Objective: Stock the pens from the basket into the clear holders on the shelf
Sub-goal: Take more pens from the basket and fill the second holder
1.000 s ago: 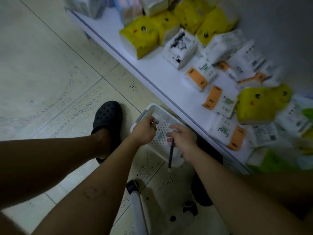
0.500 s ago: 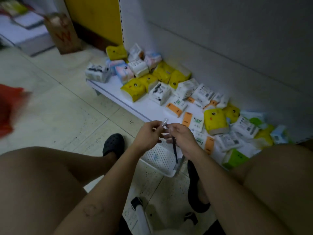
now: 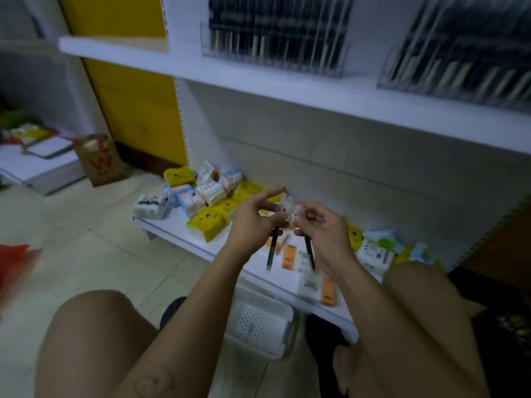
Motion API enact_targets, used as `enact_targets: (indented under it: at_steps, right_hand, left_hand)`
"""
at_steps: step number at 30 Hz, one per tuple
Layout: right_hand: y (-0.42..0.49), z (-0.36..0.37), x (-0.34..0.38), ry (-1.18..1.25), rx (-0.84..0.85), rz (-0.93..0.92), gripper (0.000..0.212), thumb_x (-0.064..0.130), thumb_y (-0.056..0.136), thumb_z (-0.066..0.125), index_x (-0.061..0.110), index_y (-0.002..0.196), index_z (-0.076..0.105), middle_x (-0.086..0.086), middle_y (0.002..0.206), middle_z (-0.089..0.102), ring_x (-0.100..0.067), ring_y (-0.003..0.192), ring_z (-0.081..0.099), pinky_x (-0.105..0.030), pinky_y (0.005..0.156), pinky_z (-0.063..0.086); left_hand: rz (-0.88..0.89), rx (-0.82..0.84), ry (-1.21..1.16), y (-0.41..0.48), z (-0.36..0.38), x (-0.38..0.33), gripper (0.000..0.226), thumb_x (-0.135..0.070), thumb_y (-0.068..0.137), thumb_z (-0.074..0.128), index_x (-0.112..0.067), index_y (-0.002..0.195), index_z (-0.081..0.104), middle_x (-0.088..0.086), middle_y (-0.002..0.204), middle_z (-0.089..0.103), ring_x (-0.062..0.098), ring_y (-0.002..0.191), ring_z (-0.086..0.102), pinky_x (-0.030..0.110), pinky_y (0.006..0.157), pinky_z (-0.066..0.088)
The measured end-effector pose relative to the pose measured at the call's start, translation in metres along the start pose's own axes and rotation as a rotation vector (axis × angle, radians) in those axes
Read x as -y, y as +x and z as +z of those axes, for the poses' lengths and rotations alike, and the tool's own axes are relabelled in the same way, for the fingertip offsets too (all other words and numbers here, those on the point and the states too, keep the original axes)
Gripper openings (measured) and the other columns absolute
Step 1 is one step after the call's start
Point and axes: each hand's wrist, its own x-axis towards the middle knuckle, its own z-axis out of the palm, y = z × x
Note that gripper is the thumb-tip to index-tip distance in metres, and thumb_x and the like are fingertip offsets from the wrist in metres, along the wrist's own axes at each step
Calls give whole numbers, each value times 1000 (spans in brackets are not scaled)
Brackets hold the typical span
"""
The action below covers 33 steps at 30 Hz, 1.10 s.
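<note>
Our left hand (image 3: 253, 225) grips a pen (image 3: 271, 251), slim and dark, hanging straight down. Our right hand (image 3: 324, 229) grips a second pen (image 3: 309, 252), much alike.

The person has bare forearms and knees, a round mark (image 3: 152, 384) on the left forearm, and a black clog (image 3: 171, 309) on the left foot.

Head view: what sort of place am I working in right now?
Most likely a shop aisle, perhaps stationery or general goods. Clear holders packed with pens stand on a white shelf, tissue packs are piled on the bottom shelf, and a white basket sits on the floor.
</note>
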Motion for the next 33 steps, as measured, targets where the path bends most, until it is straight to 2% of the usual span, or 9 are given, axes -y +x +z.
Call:
enact_targets:
  at_steps: [4,9,12,15,18,21,25,29,33]
  right_hand:
    - [2,-29,60,17,-113,-165,23,-4,92,58,12,108,62,-7,85,64,1,62,61,-16,57,50]
    - [-9,-69,128,23,-193,-297,17,15,97,56,16,113,61,5,97,72,1,88,66,-12,78,51]
    - [-17,-90,162,-34,-211,-377,17,25,97,55,22,112,63,15,95,72,5,90,66,-9,76,50]
    - [-20,-116,194,-81,-272,-436,22,25,95,58,19,116,66,12,96,72,0,84,68,-12,71,52]
    - [-19,-144,219,-151,-325,-483,26,20,94,62,20,120,63,6,100,70,-7,90,69,-21,78,58]
    - [-18,-173,242,-147,-345,-527,37,9,90,64,28,120,57,-3,101,69,-10,93,69,-24,81,58]
    - [-19,-214,266,-207,-405,-587,31,5,87,67,27,109,65,-10,101,69,-15,90,71,-29,81,59]
    - [-11,-261,292,-235,-536,-620,31,5,87,67,33,102,63,-8,98,69,-19,92,71,-37,80,60]
    - [6,-300,311,-252,-628,-662,30,1,89,64,26,104,62,-8,92,66,-19,86,71,-43,78,60]
  left_hand:
    - [154,73,-22,10,32,-54,46,1,86,67,-32,118,64,4,84,61,21,74,67,41,68,59]
    - [367,136,-40,10,72,-123,44,-5,87,67,-30,122,61,2,84,61,6,70,58,25,64,54]
    - [469,135,4,11,94,-155,39,-15,87,69,-29,123,62,-1,82,68,2,68,59,19,64,48]
    - [534,153,38,16,120,-182,37,-19,89,67,-31,124,63,2,84,69,11,72,61,25,67,51]
    - [588,201,54,21,144,-206,34,-16,90,66,-32,119,64,5,84,68,23,79,64,33,70,57]
    - [635,236,56,30,168,-228,33,-14,91,64,-28,121,61,5,84,67,20,79,65,33,71,57]
    - [704,295,74,43,200,-259,36,-15,92,63,-28,125,56,5,90,65,16,75,65,26,66,57]
    - [740,354,88,56,239,-292,31,-19,90,66,-26,119,57,-1,101,63,9,78,67,19,65,55]
    - [810,324,156,70,280,-310,27,-22,88,69,-30,111,56,-8,99,62,5,76,66,14,60,54]
